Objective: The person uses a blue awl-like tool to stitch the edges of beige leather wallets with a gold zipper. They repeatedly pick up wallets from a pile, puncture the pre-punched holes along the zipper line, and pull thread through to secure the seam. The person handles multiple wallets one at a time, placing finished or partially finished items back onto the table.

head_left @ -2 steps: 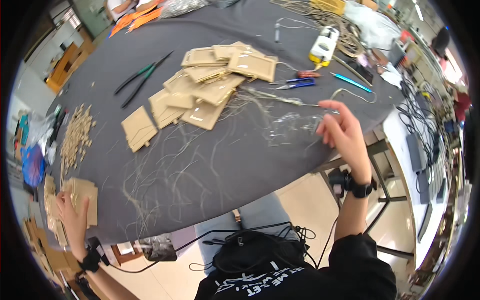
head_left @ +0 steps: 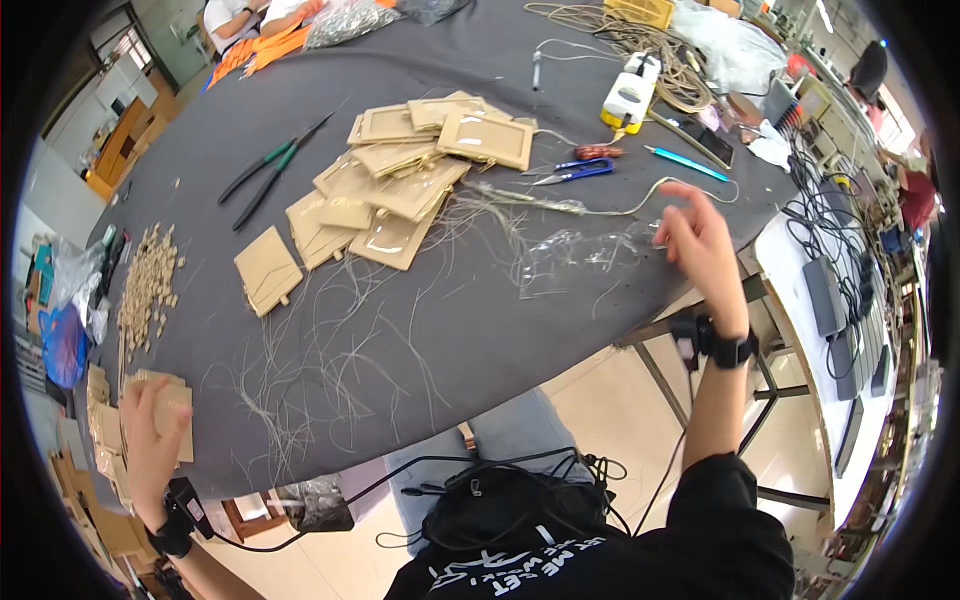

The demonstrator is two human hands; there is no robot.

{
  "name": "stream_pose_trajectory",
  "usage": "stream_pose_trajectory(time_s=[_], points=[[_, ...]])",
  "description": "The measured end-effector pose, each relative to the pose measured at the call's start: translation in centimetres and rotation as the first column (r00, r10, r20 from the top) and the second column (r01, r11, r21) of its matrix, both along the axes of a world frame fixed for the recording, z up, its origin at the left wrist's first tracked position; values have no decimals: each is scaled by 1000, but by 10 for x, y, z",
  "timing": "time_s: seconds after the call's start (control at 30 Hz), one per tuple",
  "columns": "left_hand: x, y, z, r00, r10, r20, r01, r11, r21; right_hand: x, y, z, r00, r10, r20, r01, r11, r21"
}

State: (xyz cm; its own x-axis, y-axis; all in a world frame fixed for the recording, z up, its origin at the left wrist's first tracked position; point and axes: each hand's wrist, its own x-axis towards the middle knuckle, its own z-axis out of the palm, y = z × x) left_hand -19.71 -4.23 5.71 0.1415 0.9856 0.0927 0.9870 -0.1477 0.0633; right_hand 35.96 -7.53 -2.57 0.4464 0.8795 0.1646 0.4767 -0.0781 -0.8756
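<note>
My left hand (head_left: 152, 440) is at the near left edge of the table, over a stack of flat tan card pieces (head_left: 173, 408). Its thumb and fingers are apart; whether they touch the stack I cannot tell. Over the right edge of the cloth, my right hand (head_left: 703, 250) hangs with its index finger arched away from the other fingers. Beside those fingertips lies crumpled clear plastic film (head_left: 570, 262), and I see nothing plainly held. A heap of tan framed panels (head_left: 400, 170) covers the middle, with loose pale threads (head_left: 340, 370) strewn nearer me.
Green-handled pliers (head_left: 275, 170) lie left of the heap, beyond small tan bits (head_left: 150, 290). To its right are blue thread snips (head_left: 578, 171), a light-blue pen (head_left: 688, 163) and a white-and-yellow power strip (head_left: 630, 95). Another person's arms (head_left: 285, 15) rest at the far edge.
The view has shifted slightly. My left hand has moved a little to the right over the stack, and my right hand has drawn slightly right, away from the film.
</note>
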Motion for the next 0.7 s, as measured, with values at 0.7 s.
stream_pose_trajectory(time_s=[0.7], points=[[370,207,-60,620,-696,-363,715,691,-103,137,27,-16,951,-262,166,298,921,-252]])
